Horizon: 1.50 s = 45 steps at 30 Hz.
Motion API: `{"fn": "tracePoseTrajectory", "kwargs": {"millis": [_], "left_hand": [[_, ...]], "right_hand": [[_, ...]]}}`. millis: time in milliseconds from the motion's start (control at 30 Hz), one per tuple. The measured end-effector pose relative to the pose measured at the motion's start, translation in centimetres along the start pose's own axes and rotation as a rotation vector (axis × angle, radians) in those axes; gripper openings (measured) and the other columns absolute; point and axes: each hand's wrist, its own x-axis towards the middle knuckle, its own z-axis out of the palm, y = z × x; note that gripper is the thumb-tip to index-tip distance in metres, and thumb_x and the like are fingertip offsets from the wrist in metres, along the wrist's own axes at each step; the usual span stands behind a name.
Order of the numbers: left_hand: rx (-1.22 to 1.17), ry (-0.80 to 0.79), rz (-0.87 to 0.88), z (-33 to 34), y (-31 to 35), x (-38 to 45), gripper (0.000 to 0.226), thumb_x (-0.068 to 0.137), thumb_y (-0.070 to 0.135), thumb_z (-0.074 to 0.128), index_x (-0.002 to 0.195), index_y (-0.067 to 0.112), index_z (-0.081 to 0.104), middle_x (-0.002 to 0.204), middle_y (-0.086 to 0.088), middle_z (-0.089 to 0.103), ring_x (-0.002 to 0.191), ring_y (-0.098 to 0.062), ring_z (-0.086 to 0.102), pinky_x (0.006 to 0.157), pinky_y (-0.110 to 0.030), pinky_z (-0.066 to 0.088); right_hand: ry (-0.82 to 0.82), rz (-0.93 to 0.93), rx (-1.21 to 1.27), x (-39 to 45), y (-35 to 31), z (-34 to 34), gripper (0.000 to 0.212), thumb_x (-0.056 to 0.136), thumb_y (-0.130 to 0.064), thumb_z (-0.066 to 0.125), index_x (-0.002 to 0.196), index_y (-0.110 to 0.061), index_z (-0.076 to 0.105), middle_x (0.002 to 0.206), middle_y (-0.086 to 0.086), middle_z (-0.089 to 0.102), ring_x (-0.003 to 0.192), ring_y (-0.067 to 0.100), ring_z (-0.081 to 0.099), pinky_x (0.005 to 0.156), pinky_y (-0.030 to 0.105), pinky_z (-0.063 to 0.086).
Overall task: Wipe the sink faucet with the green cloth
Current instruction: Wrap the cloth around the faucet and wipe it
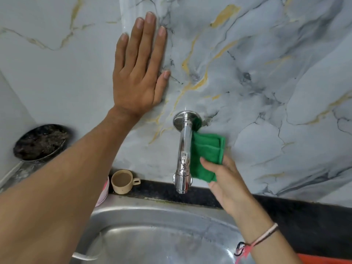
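A chrome faucet [183, 149] sticks out of the marble wall above the steel sink [152, 235]. My right hand [226, 180] holds a folded green cloth [205, 155] pressed against the right side of the faucet's spout. The cloth reaches up to the round wall flange. My left hand [139, 73] lies flat against the wall, fingers spread, above and left of the faucet, holding nothing.
A small beige cup [122, 181] stands on the black ledge left of the faucet, beside a pink-and-white container [103, 193]. A dark round pan [41, 142] leans at the far left corner. An orange item [323, 259] shows at the bottom right.
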Motion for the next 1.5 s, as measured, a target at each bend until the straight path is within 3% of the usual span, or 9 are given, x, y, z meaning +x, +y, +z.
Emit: {"fn": "tracePoseTrajectory", "kwargs": {"millis": [167, 267, 400, 467, 667, 833, 1000, 1233, 1500], "left_hand": [[0.006, 0.029, 0.005, 0.4, -0.1, -0.2, 0.066, 0.105, 0.037, 0.023, 0.163, 0.006, 0.022, 0.162, -0.024, 0.036, 0.153, -0.038, 0.03, 0.128, -0.049, 0.023], [0.019, 0.035, 0.008, 0.9, -0.2, -0.4, 0.067, 0.105, 0.039, 0.021, 0.164, 0.008, 0.016, 0.163, -0.023, 0.034, 0.154, -0.036, 0.027, 0.13, -0.047, 0.018], [0.026, 0.047, 0.011, 1.6, -0.5, -0.6, 0.068, 0.104, 0.039, 0.024, 0.165, 0.012, 0.014, 0.163, -0.022, 0.028, 0.158, -0.033, 0.02, 0.132, -0.044, 0.011], [0.023, 0.048, 0.009, 1.8, -0.6, -0.6, 0.068, 0.104, 0.039, 0.026, 0.165, 0.013, 0.013, 0.163, -0.023, 0.029, 0.159, -0.033, 0.019, 0.133, -0.045, 0.012], [0.032, 0.042, -0.007, 1.7, -0.5, -0.7, 0.067, 0.104, 0.039, 0.024, 0.165, 0.013, 0.012, 0.161, -0.024, 0.032, 0.153, -0.037, 0.025, 0.132, -0.044, 0.011], [0.045, 0.018, -0.028, 1.1, -0.1, -0.6, 0.066, 0.105, 0.037, 0.025, 0.163, 0.008, 0.022, 0.16, -0.026, 0.037, 0.151, -0.039, 0.029, 0.131, -0.047, 0.016], [0.051, 0.003, -0.028, 0.6, 0.0, -0.4, 0.067, 0.104, 0.038, 0.026, 0.164, 0.008, 0.022, 0.16, -0.026, 0.037, 0.152, -0.039, 0.028, 0.128, -0.052, 0.024], [0.077, 0.003, -0.038, 0.6, 0.0, -0.7, 0.063, 0.105, 0.038, 0.03, 0.159, 0.006, 0.029, 0.159, -0.024, 0.042, 0.149, -0.04, 0.036, 0.125, -0.054, 0.028], [0.112, 0.02, -0.038, 0.7, 0.0, -1.0, 0.059, 0.108, 0.039, 0.027, 0.157, 0.007, 0.036, 0.156, -0.02, 0.048, 0.146, -0.037, 0.04, 0.122, -0.055, 0.031]], "right_hand": [[-0.175, 0.428, 0.473, 1.2, 2.9, 2.7, 0.044, 0.074, 0.005, 0.063, 0.119, 0.004, 0.062, 0.099, 0.021, 0.081, 0.095, 0.037, 0.08, 0.079, 0.048, 0.067], [-0.262, 0.484, 0.497, 2.2, 2.2, 5.1, 0.036, 0.068, 0.0, 0.072, 0.104, 0.001, 0.07, 0.128, 0.024, 0.073, 0.135, 0.041, 0.055, 0.114, 0.051, 0.046], [-0.307, 0.428, 0.594, 2.4, 2.6, 5.4, 0.034, 0.051, -0.001, 0.09, 0.085, 0.0, 0.083, 0.092, 0.017, 0.08, 0.091, 0.031, 0.075, 0.08, 0.039, 0.065], [-0.277, 0.381, 0.66, 2.2, 3.0, 4.3, 0.026, 0.067, 0.0, 0.081, 0.093, 0.004, 0.082, 0.09, 0.02, 0.081, 0.08, 0.032, 0.079, 0.065, 0.041, 0.067], [-0.076, 0.123, 0.882, -0.5, 0.4, -1.2, 0.045, 0.086, 0.004, 0.063, 0.131, 0.004, 0.062, 0.125, 0.026, 0.074, 0.111, 0.035, 0.075, 0.093, 0.046, 0.064], [0.056, -0.618, -0.156, -2.0, -4.4, 0.7, 0.037, 0.091, 0.0, 0.061, 0.109, -0.03, 0.072, 0.106, -0.004, 0.08, 0.098, 0.013, 0.073, 0.08, 0.017, 0.058], [-0.129, -0.726, -1.368, -2.5, -4.2, 5.7, 0.071, 0.095, -0.057, 0.055, 0.151, -0.014, 0.047, 0.161, 0.002, 0.042, 0.148, 0.015, 0.037, 0.114, 0.024, 0.033], [0.033, -0.766, -1.738, -1.4, -5.9, 8.9, 0.092, 0.08, -0.088, 0.032, 0.121, -0.015, 0.068, 0.124, 0.001, 0.059, 0.117, 0.025, 0.05, 0.103, 0.043, 0.043], [-0.005, -0.695, -1.807, -2.9, -3.3, 9.1, 0.082, 0.078, -0.072, 0.068, 0.133, -0.012, 0.063, 0.163, 0.021, 0.035, 0.151, 0.041, 0.025, 0.122, 0.057, 0.028]]}}
